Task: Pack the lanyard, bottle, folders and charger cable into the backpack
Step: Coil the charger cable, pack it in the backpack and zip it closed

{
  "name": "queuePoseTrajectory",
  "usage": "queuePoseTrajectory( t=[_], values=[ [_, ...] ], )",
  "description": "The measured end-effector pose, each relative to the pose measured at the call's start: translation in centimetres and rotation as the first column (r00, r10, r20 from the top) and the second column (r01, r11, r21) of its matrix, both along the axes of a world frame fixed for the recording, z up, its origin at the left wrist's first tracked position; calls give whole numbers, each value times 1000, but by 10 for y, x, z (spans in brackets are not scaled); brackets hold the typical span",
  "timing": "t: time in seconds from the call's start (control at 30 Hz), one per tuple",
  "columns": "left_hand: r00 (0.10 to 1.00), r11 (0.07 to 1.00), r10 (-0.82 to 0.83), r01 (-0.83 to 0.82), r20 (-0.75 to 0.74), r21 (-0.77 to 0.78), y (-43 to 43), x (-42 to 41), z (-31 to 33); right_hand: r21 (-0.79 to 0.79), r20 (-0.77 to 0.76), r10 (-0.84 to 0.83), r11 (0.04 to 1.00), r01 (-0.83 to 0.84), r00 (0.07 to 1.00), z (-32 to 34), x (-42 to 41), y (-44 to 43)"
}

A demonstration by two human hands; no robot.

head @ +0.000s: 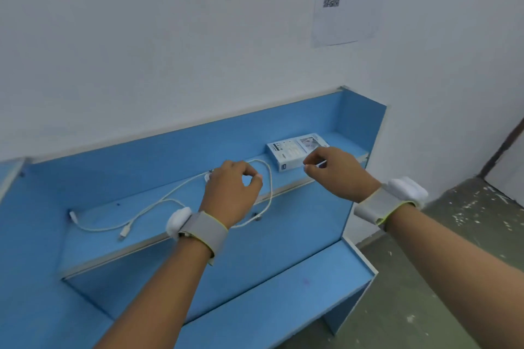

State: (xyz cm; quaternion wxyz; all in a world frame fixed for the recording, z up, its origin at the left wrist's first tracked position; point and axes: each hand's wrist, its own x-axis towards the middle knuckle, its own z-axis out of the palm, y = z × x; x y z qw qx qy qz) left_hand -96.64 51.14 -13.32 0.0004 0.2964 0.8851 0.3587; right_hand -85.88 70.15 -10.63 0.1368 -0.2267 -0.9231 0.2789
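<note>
The charger cable [271, 184], white, is laid out loosely on the upper shelf [283, 178] of a blue shelf unit. Two of its plug ends are seen toward the shelf's left end, one of them close to the front edge. From there the strands are drawn rightward to the middle of the shelf, where a wide loop is formed that hangs slightly over the front edge. The left hand [229, 193] is held over this loop at mid-shelf, with the fingers curled and the thumb and forefinger brought near each other at the cable. Whether the cable is actually pinched cannot be told. A grey wristband [202, 231] with a white pod is worn on the left wrist. Farther right, a white box [295, 150] is set flat near the shelf's back right corner. Just in front of it, above the front edge, the right hand [337, 176] is raised, and a short white piece [321, 163] is pinched between its thumb and fingertips. Whether that piece belongs to the cable cannot be made out. A matching wristband [380, 205] is worn on the right wrist. A printed sheet [346, 22] bearing a square code is fixed to the white wall above the shelf's right end.
</note>
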Motion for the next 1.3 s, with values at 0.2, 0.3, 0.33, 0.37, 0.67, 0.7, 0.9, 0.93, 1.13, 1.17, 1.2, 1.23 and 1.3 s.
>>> queuePoseTrajectory(
  t=[0.2,0.3,0.33,0.37,0.67,0.7,0.9,0.93,1.13,1.17,1.2,1.23,1.3],
  values=[
    [986,976,112,-132,-125,-171,-41,-36,-19,359,233,-107,933,17,967,-18,-60,7],
    [984,975,128,-148,-126,-166,-49,-44,-22,450,300,-167,893,15,939,-26,-75,9],
    [986,975,127,-144,-111,-169,-48,-48,-21,457,335,-166,889,-6,928,-29,-78,11],
    [989,976,121,-135,-88,-172,-45,-50,-21,453,379,-157,891,-35,912,-30,-80,12],
    [994,907,57,-92,-97,-412,-21,-69,-25,592,334,-273,805,24,902,-38,-93,16],
    [993,900,61,-98,-101,-425,-22,-70,-25,591,314,-269,806,35,910,-37,-93,15],
    [991,906,82,-117,-104,-406,-26,-75,-29,407,348,-158,913,2,924,-24,-89,15],
    [992,900,89,-120,-94,-418,-25,-75,-30,421,356,-160,907,-6,921,-24,-87,16],
    [984,902,170,-137,46,-409,-15,-67,-32,335,268,-244,931,148,932,-31,-74,17],
    [984,911,165,-126,66,-393,-14,-66,-32,329,224,-263,927,181,938,-33,-74,15],
    [986,925,144,-103,86,-366,-8,-63,-30,316,192,-291,923,222,937,-34,-66,19],
    [984,948,129,-85,127,-306,-1,-58,-26,295,171,-309,922,250,936,-33,-58,23],
    [978,981,62,-24,197,-191,21,-44,-14,260,167,-339,921,290,926,-31,-33,35]
  ],
)
